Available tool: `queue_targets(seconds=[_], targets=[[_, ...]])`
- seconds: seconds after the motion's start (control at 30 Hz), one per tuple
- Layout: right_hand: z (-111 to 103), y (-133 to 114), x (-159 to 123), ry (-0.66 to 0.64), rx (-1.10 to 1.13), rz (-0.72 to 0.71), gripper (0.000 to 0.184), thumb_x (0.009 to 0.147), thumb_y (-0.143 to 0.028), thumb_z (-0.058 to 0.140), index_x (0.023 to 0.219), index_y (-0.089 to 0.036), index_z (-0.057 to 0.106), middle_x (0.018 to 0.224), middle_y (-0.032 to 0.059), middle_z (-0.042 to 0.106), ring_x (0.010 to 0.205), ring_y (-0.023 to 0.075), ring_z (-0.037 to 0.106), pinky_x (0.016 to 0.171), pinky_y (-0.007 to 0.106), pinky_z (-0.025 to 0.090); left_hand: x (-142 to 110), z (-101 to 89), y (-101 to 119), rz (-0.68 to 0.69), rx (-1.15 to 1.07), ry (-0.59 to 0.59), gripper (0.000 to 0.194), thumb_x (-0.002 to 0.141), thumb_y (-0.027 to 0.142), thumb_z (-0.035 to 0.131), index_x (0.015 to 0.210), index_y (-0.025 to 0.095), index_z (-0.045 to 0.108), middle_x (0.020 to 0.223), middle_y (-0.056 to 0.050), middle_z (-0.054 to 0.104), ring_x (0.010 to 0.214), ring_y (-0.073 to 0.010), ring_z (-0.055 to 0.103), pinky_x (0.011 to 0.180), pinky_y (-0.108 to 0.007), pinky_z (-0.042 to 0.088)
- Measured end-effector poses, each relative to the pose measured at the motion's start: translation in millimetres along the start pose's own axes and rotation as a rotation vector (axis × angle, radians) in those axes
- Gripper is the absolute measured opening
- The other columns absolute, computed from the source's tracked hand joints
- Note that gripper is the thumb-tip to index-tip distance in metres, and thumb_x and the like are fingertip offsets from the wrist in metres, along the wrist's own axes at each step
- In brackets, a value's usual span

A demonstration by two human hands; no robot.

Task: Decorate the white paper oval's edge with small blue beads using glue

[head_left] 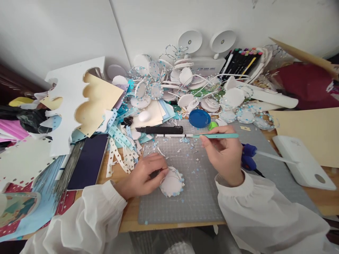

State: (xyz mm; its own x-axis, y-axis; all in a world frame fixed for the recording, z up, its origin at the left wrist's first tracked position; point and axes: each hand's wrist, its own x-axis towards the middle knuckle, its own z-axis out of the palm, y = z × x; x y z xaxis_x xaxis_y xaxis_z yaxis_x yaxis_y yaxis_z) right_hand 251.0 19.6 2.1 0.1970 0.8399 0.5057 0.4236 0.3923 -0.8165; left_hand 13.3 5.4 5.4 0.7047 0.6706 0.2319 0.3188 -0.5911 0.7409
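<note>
My left hand (148,174) pinches the left edge of a round white disc (172,184), whose rim is trimmed with tiny pale blue and white pieces. A thin wire loop shows near its top. My right hand (225,157) holds slim mint-green tweezers (222,135) between thumb and fingers, level above the grey cutting mat (203,201). Their left end meets a white pen with black bands (172,135); I cannot tell whether they touch. Tiny blue pieces (185,140) are scattered on the mat below it. Just behind lies a black utility knife (164,129).
Many trimmed white discs (155,90) pile up behind the mat, near a blue lid (199,118). On the left are paper strips (119,137) and a dark phone (88,162). To the right, a blue glue gun (249,155) sits beside a white device (304,162).
</note>
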Motion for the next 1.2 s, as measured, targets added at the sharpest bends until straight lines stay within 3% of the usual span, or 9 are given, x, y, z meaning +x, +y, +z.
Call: queue_targets(seconds=[0.27,0.47,0.8,0.97,1.1,1.2], targets=[[-4.7,2.6,0.1,-0.221,-0.291,-0.032,0.014,0.078,-0.019,0.064,0.08,-0.022,0.051,0.07,0.0027,0.06,0.055,0.0178,0.06,0.052,0.032,0.05,-2.0,-1.7,-0.6,-0.055,-0.064,0.063,0.023,0.096,0.021,0.038,0.075,0.017,0.046,0.073,-0.002,0.05,0.07,-0.0146,0.046,0.064,-0.027,0.037],[-6.3,5.0,0.8,-0.286,-0.374,-0.038,0.016,0.076,-0.018,0.063,0.08,-0.023,0.048,0.063,0.0004,0.059,0.049,0.0178,0.059,0.049,0.031,0.047,-1.4,-2.9,1.0,-0.065,-0.036,0.071,0.022,0.096,0.021,0.037,0.077,0.017,0.046,0.075,-0.004,0.052,0.074,-0.0162,0.047,0.069,-0.03,0.039],[-6.7,4.9,0.3,-0.286,-0.386,-0.019,0.016,0.076,-0.018,0.063,0.079,-0.023,0.048,0.062,-0.0006,0.059,0.049,0.0174,0.058,0.05,0.031,0.046,-3.7,-2.4,0.2,-0.023,-0.067,0.016,0.022,0.096,0.02,0.035,0.076,0.018,0.043,0.072,-0.002,0.047,0.068,-0.0145,0.045,0.062,-0.026,0.038],[-6.1,3.7,0.5,-0.266,-0.369,-0.012,0.015,0.076,-0.018,0.063,0.078,-0.022,0.049,0.065,0.0,0.059,0.05,0.0164,0.057,0.049,0.03,0.047,-4.0,-1.1,-0.6,0.052,-0.064,-0.076,0.019,0.095,0.017,0.036,0.078,0.017,0.046,0.075,-0.005,0.051,0.071,-0.0161,0.046,0.064,-0.028,0.039],[-6.1,0.2,-0.1,-0.177,-0.233,-0.031,0.012,0.078,-0.02,0.065,0.077,-0.022,0.054,0.071,0.0026,0.059,0.058,0.017,0.059,0.052,0.031,0.051,-3.6,-1.3,-0.1,0.074,-0.056,-0.126,0.018,0.094,0.015,0.038,0.084,0.015,0.053,0.082,-0.008,0.056,0.079,-0.018,0.051,0.07,-0.03,0.043],[-4.8,-3.4,-2.7,-0.148,-0.024,0.01,0.012,0.08,-0.02,0.067,0.081,-0.023,0.055,0.076,0.0037,0.058,0.062,0.0174,0.06,0.051,0.032,0.052,-2.4,-1.8,1.7,0.068,-0.066,-0.088,0.018,0.095,0.015,0.038,0.09,0.014,0.056,0.087,-0.01,0.058,0.083,-0.0184,0.054,0.073,-0.03,0.046]])
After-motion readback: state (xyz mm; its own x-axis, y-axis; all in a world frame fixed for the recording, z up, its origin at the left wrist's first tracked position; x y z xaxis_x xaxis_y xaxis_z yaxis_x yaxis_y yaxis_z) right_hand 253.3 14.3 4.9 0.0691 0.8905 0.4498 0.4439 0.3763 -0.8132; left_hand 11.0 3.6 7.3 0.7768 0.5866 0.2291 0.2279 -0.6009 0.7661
